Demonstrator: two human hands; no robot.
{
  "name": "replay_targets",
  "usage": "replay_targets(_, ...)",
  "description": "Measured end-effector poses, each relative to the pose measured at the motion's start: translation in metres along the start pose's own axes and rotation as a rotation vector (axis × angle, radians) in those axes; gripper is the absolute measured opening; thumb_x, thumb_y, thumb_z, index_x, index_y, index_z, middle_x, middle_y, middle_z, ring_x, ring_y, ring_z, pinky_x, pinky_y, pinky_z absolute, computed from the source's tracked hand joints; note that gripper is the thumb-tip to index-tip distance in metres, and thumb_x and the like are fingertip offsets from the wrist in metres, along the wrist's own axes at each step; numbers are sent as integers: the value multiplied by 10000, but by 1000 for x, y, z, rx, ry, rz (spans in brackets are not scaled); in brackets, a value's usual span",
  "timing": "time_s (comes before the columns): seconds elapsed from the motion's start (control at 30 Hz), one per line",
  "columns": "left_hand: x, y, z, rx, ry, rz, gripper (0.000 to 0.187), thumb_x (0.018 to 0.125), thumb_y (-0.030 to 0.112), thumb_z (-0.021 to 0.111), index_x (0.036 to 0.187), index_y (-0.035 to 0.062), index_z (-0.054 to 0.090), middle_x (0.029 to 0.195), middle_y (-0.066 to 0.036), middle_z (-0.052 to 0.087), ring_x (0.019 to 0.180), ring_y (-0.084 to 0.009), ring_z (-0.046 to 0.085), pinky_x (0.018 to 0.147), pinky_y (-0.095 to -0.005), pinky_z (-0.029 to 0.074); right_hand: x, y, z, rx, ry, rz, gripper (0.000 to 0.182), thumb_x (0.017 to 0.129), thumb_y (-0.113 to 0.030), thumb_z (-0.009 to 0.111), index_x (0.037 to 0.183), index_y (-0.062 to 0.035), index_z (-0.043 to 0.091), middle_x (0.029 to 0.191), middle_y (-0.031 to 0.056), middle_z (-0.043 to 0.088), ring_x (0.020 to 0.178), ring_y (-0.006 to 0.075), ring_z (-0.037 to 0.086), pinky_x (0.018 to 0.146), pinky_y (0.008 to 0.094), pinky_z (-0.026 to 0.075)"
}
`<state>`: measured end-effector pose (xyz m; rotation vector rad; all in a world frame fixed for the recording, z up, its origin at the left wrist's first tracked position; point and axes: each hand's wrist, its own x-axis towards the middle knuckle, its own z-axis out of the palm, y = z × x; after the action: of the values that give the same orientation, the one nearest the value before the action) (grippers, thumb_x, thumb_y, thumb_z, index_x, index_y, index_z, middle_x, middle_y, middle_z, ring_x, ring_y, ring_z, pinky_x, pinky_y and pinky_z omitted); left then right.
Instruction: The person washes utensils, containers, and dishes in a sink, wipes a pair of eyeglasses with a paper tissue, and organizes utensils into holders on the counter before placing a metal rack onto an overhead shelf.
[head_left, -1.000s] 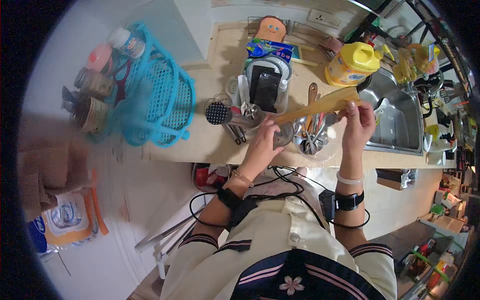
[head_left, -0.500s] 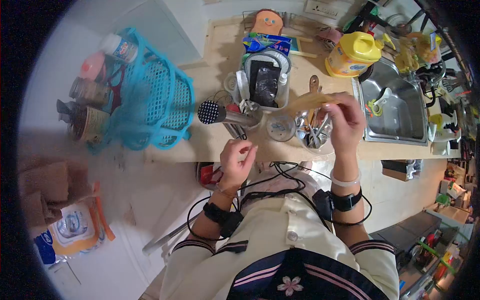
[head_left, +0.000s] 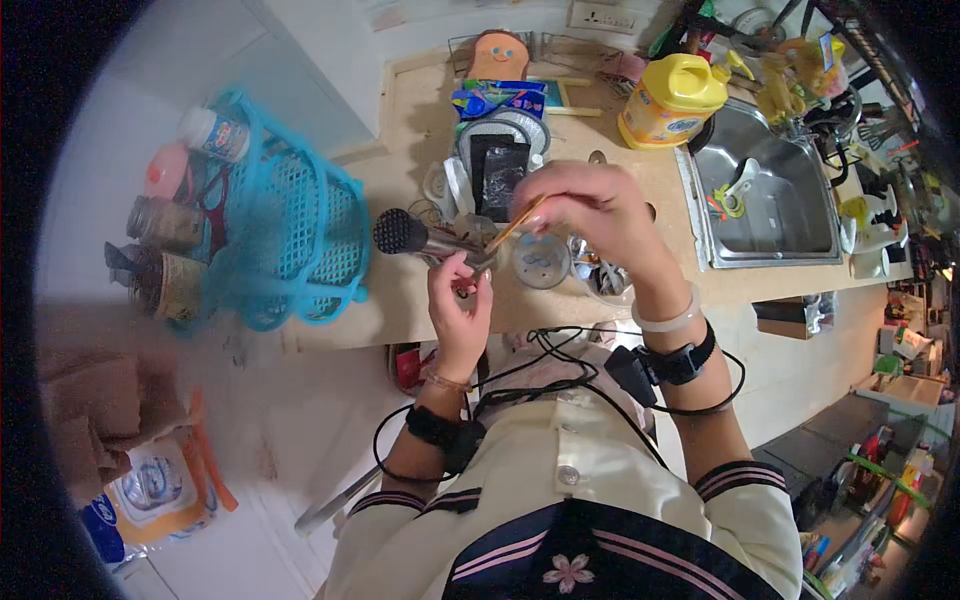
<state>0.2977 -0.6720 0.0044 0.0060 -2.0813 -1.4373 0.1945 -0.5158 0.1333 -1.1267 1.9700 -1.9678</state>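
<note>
My right hand [head_left: 585, 210] pinches a thin wooden stick [head_left: 517, 222], which slants down to the left toward the mouth of a metal utensil holder [head_left: 470, 256]. At the holder's near rim is my left hand [head_left: 460, 315], its thumb and fingers apart; whether it touches the rim I cannot tell. A utensil with a black perforated head [head_left: 399, 232] leans out to the left. Just right of the holder stands a clear round container [head_left: 542, 261]. Beside it, partly under my right forearm, several metal utensils [head_left: 598, 272] lie in a clear bowl.
A blue plastic basket rack [head_left: 290, 220] stands at the left. Behind my hands is a bin with a black packet [head_left: 505, 178]. A yellow detergent jug [head_left: 672, 105] stands by the steel sink [head_left: 775, 215]. Black cables [head_left: 545, 365] hang at the counter's front edge.
My right hand has moved left with the wooden item, from above the bowl to the metal holder. My left hand has risen to the holder's rim. The camera view has shifted slightly.
</note>
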Motion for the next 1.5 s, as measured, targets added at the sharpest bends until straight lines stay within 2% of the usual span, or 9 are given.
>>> replay_targets(0.33, 6, 17, -1, 108, 47, 37, 345, 742, 3, 607, 1074, 7, 517, 654, -21, 502, 557, -104, 475, 530, -233, 409, 4, -12, -5, 72, -94, -34, 100, 776, -42, 577, 855, 18, 588, 740, 46, 571, 650, 93, 541, 586, 222, 446)
replay_targets(0.63, 4, 12, -1, 195, 46, 21, 242, 744, 0, 613, 961, -16, 507, 636, -25, 495, 544, -92, 468, 517, -223, 397, -6, 53, 18, -292, -89, -129, 235, 712, -13, 621, 945, -22, 595, 800, 60, 603, 730, 165, 561, 658, 267, 449)
replay_targets(0.77, 3, 14, -2, 11, 193, 22, 412, 722, -23, 632, 1054, 5, 390, 683, -40, 494, 577, -102, 462, 570, -222, 396, -22, 55, -46, -602, 516, 502, 386, 715, -201, 661, 1054, -45, 562, 899, 133, 607, 768, 216, 574, 653, 309, 453)
replay_targets(0.8, 0, 13, -5, 19, 162, 20, 470, 714, -26, 639, 1086, 10, 354, 709, -48, 495, 601, -106, 466, 593, -226, 399, -32, 85, -65, -1057, 553, 371, 423, 709, -300, 655, 1044, -56, 571, 876, 121, 619, 773, 240, 587, 661, 336, 455)
replay_targets(0.9, -1, 5, -5, -8, 129, 18, 611, 679, 11, 686, 1143, 15, 288, 837, -93, 484, 717, -147, 476, 677, -270, 403, -36, 104, -63, -1229, 339, 588, 484, 655, -349, 689, 1017, -50, 573, 882, 125, 613, 840, 302, 553, 757, 384, 421)
replay_targets(1.07, 3, 10, 11, 204, 152, -87, 847, 587, 170, 786, 1199, -3, 226, 1072, -169, 387, 975, -280, 424, 878, -381, 336, -42, 125, -75, -924, 453, 445, 388, 615, -298, 724, 916, -75, 620, 829, 112, 617, 770, 263, 543, 709, 337, 428)
replay_targets(1.17, 15, 15, 15, 144, 36, -235, 806, 606, 177, 774, 1183, -18, 246, 1129, -188, 383, 1053, -278, 410, 907, -366, 320, -38, 92, -75, -845, 408, 309, 327, 631, -244, 723, 887, -63, 628, 781, 95, 609, 668, 207, 509, 660, 316, 430)
replay_targets(1.3, 25, 1, 12, -34, 31, -385, 746, 632, 132, 746, 1183, -23, 268, 1147, -174, 443, 1033, -242, 477, 870, -335, 368, -44, 91, -86, -483, 444, 526, 314, 626, -162, 721, 907, -58, 625, 722, 40, 598, 664, 126, 491, 589, 243, 406)
replay_targets(1.5, 46, -36, -19, -263, -317, -380, 870, 634, -4, 703, 1303, 34, 148, 1157, -105, 442, 1041, -187, 472, 895, -301, 371, -65, 84, -96, -428, 397, 283, 215, 682, -89, 687, 871, -34, 598, 794, 41, 592, 638, 86, 509, 595, 209, 407)
